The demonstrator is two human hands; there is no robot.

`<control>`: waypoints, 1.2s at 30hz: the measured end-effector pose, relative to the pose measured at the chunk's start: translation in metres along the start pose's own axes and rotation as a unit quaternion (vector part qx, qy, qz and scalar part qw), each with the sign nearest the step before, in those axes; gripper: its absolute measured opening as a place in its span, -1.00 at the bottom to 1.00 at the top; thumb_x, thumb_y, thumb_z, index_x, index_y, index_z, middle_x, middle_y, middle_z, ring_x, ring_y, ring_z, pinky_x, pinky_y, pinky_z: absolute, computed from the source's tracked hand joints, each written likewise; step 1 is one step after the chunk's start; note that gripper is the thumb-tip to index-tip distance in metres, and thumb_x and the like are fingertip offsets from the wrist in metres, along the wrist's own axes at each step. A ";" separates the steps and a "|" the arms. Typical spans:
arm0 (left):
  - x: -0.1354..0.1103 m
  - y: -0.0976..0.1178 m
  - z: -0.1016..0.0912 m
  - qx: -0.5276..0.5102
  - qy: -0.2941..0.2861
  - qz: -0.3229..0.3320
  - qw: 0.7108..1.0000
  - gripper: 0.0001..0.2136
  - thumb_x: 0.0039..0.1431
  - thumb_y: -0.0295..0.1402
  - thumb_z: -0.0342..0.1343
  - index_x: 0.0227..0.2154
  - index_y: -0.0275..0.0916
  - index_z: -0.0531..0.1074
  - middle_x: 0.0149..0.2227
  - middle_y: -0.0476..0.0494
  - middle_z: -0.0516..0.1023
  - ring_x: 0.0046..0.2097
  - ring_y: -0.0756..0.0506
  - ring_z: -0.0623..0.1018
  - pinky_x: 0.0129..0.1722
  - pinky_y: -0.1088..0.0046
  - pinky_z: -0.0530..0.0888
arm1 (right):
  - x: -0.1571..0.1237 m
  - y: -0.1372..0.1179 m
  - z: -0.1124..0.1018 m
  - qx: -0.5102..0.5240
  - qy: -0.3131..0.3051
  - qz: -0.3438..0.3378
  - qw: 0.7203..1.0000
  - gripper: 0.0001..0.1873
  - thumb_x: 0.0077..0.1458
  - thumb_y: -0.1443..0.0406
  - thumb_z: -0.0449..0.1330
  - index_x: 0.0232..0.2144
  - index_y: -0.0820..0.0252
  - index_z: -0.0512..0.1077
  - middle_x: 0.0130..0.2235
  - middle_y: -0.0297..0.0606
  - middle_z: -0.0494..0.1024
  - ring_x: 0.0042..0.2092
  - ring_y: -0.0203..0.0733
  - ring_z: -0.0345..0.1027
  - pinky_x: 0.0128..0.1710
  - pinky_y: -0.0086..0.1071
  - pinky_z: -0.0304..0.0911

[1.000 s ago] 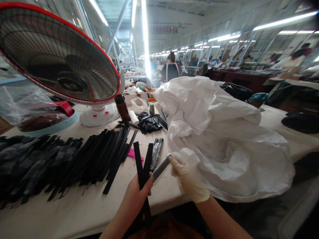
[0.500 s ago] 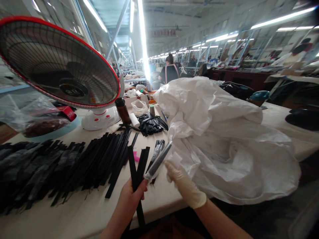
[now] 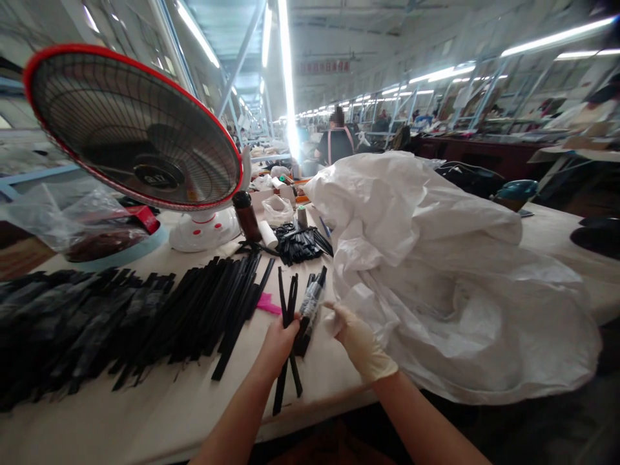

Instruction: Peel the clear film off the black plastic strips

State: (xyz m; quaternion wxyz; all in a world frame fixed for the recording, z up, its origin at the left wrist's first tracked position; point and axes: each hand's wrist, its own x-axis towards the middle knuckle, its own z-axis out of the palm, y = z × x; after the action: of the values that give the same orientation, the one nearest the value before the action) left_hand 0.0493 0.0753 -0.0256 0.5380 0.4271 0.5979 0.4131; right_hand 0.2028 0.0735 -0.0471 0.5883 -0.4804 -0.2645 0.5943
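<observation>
Slim, flat black strips (image 3: pixel 292 302), dull and straight-edged, are pinched near their middle in the bare left hand (image 3: pixel 281 341). They cross in a narrow X, upper ends pointing away, lower ends fanning slightly apart above the worktop's (image 3: pixel 334 384) near edge. Just right of them, a bundle of black strips (image 3: pixel 310 301) lies slantwise on the worktop, wrapped around its middle in crinkled, shiny clear film, dark ends bare. Whether the bundle touches the fingertips is unclear.

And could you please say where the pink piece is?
In the head view, the pink piece lies left of centre, between the strip pile and the strips in the left hand.
</observation>
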 end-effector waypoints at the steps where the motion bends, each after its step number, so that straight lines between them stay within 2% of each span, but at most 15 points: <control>1: 0.002 0.002 -0.002 -0.003 0.001 -0.001 1.000 -0.73 -0.11 -0.28 0.19 -0.33 -0.34 0.46 -0.40 -0.15 0.56 -0.29 -0.14 0.56 -0.32 0.41 0.44 | 0.003 -0.001 -0.006 -0.007 0.004 0.013 1.000 -0.51 -0.18 -0.06 0.25 -0.38 0.23 0.52 -0.46 -0.25 0.53 -0.45 -0.23 0.36 -0.49 -0.39 0.23; 3: -0.001 0.003 -0.008 -0.007 0.007 -0.004 1.000 -0.69 -0.11 -0.24 0.20 -0.31 -0.34 0.46 -0.32 -0.18 0.56 -0.22 -0.14 0.55 -0.27 0.41 0.44 | 0.003 -0.002 -0.015 -0.036 0.020 0.024 0.999 -0.51 -0.19 -0.08 0.25 -0.50 0.26 0.51 -0.54 -0.22 0.51 -0.50 -0.23 0.33 -0.51 -0.39 0.19; 5: -0.010 0.004 -0.016 -0.007 0.008 -0.009 1.000 -0.63 -0.09 -0.17 0.20 -0.26 -0.34 0.44 -0.32 -0.15 0.55 -0.29 -0.10 0.54 -0.32 0.43 0.43 | -0.001 -0.004 -0.020 -0.076 0.011 0.004 0.997 -0.51 -0.15 -0.09 0.24 -0.62 0.26 0.47 -0.62 -0.24 0.46 -0.56 -0.29 0.25 -0.54 -0.40 0.11; 8: -0.031 0.005 -0.026 0.006 -0.023 -0.015 1.000 -0.54 -0.02 -0.07 0.14 -0.15 -0.32 0.36 -0.47 -0.01 0.49 -0.56 0.04 0.42 -0.55 0.51 0.34 | -0.008 -0.010 -0.019 -0.084 -0.088 -0.017 0.992 -0.58 -0.06 -0.02 0.23 -0.58 0.25 0.46 -0.56 -0.29 0.47 -0.55 -0.37 0.17 -0.52 -0.43 0.04; 10: -0.046 0.006 -0.030 0.019 -0.060 -0.023 0.998 -0.53 0.02 -0.01 0.09 -0.16 -0.30 0.32 -0.53 0.06 0.44 -0.65 0.08 0.30 -0.66 0.56 0.21 | -0.011 -0.016 -0.015 -0.041 -0.147 0.000 0.988 -0.68 -0.07 0.06 0.28 -0.50 0.22 0.46 -0.50 -0.35 0.46 -0.51 -0.40 0.15 -0.49 -0.46 0.02; 11: -0.052 0.006 -0.031 0.025 -0.076 -0.029 0.996 -0.55 0.04 0.01 0.06 -0.19 -0.29 0.32 -0.55 0.07 0.42 -0.67 0.09 0.28 -0.68 0.57 0.18 | -0.011 -0.018 -0.013 -0.019 -0.156 0.009 0.988 -0.70 -0.09 0.09 0.30 -0.51 0.21 0.44 -0.51 -0.39 0.43 -0.51 -0.41 0.14 -0.49 -0.47 0.01; 15: -0.069 0.011 -0.033 0.060 -0.125 -0.042 0.989 -0.62 0.10 -0.01 0.01 -0.42 -0.29 0.35 -0.63 0.04 0.40 -0.61 0.07 0.33 -0.60 0.56 0.24 | -0.010 -0.024 -0.010 0.023 -0.122 0.010 0.992 -0.60 -0.07 0.05 0.29 -0.66 0.21 0.32 -0.65 -0.46 0.24 -0.56 -0.41 0.03 -0.51 -0.43 -0.05; 18: -0.075 0.016 -0.032 0.070 -0.137 -0.058 0.986 -0.63 0.05 0.00 0.07 -0.48 -0.28 0.36 -0.65 0.02 0.40 -0.59 0.06 0.34 -0.56 0.56 0.26 | -0.012 -0.030 -0.013 0.006 -0.120 -0.017 0.993 -0.56 -0.02 0.00 0.23 -0.67 0.20 0.33 -0.65 -0.43 0.25 -0.56 -0.38 0.05 -0.49 -0.39 -0.04; 21: -0.080 0.021 -0.031 0.061 -0.151 -0.077 0.984 -0.60 -0.02 0.03 0.11 -0.51 -0.28 0.35 -0.66 0.02 0.40 -0.59 0.06 0.34 -0.56 0.54 0.26 | -0.013 -0.035 -0.017 -0.025 -0.133 -0.055 0.989 -0.65 0.00 0.06 0.23 -0.60 0.20 0.41 -0.58 -0.39 0.32 -0.51 -0.35 0.10 -0.45 -0.38 -0.01; 23: -0.082 0.023 -0.030 0.057 -0.159 -0.080 0.982 -0.59 -0.06 0.04 0.13 -0.53 -0.28 0.35 -0.67 0.02 0.40 -0.60 0.05 0.34 -0.56 0.54 0.26 | -0.013 -0.037 -0.019 -0.030 -0.134 -0.068 0.988 -0.77 -0.03 0.13 0.27 -0.46 0.18 0.48 -0.51 -0.38 0.39 -0.47 -0.34 0.13 -0.42 -0.38 0.01; 25: -0.084 0.023 -0.031 0.052 -0.155 -0.079 0.983 -0.59 -0.07 0.04 0.14 -0.54 -0.27 0.34 -0.67 0.04 0.39 -0.60 0.05 0.34 -0.56 0.54 0.25 | -0.012 -0.037 -0.021 -0.028 -0.131 -0.066 0.989 -0.77 -0.05 0.16 0.28 -0.34 0.15 0.51 -0.47 -0.37 0.43 -0.45 -0.33 0.15 -0.41 -0.38 0.02; 26: -0.084 0.023 -0.031 0.050 -0.152 -0.079 0.984 -0.59 -0.07 0.04 0.14 -0.55 -0.27 0.34 -0.67 0.05 0.38 -0.61 0.06 0.33 -0.57 0.54 0.25 | -0.011 -0.038 -0.022 -0.032 -0.131 -0.066 0.989 -0.78 -0.04 0.16 0.27 -0.35 0.15 0.51 -0.49 -0.37 0.42 -0.45 -0.33 0.15 -0.41 -0.38 0.02; 28: -0.085 0.022 -0.033 0.054 -0.151 -0.081 0.984 -0.59 -0.07 0.05 0.14 -0.56 -0.26 0.33 -0.68 0.06 0.36 -0.62 0.06 0.32 -0.58 0.54 0.24 | -0.011 -0.039 -0.023 -0.049 -0.130 -0.071 0.988 -0.77 -0.01 0.13 0.25 -0.50 0.18 0.47 -0.55 -0.40 0.36 -0.47 -0.34 0.13 -0.42 -0.38 0.02; 30: -0.085 0.022 -0.034 0.064 -0.161 -0.079 0.982 -0.59 -0.06 0.04 0.13 -0.56 -0.27 0.33 -0.69 0.06 0.35 -0.62 0.06 0.32 -0.58 0.54 0.24 | -0.012 -0.041 -0.024 -0.057 -0.127 -0.069 0.988 -0.66 0.00 0.09 0.24 -0.64 0.19 0.38 -0.59 -0.41 0.31 -0.49 -0.34 0.11 -0.43 -0.37 0.02; 36: -0.084 0.025 -0.030 0.074 -0.163 -0.040 0.983 -0.63 -0.01 0.00 0.11 -0.51 -0.26 0.32 -0.63 0.04 0.38 -0.60 0.05 0.34 -0.58 0.54 0.25 | -0.013 -0.042 -0.027 -0.019 -0.125 -0.017 0.992 -0.62 -0.08 0.04 0.29 -0.64 0.19 0.38 -0.58 -0.37 0.36 -0.50 -0.34 0.14 -0.44 -0.39 0.06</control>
State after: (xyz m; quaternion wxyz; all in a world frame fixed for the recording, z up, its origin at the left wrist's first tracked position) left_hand 0.0260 0.0013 0.0248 0.6114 0.5030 0.5475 0.2708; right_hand 0.2436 0.0609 -0.0175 0.5512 -0.4091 -0.3551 0.6346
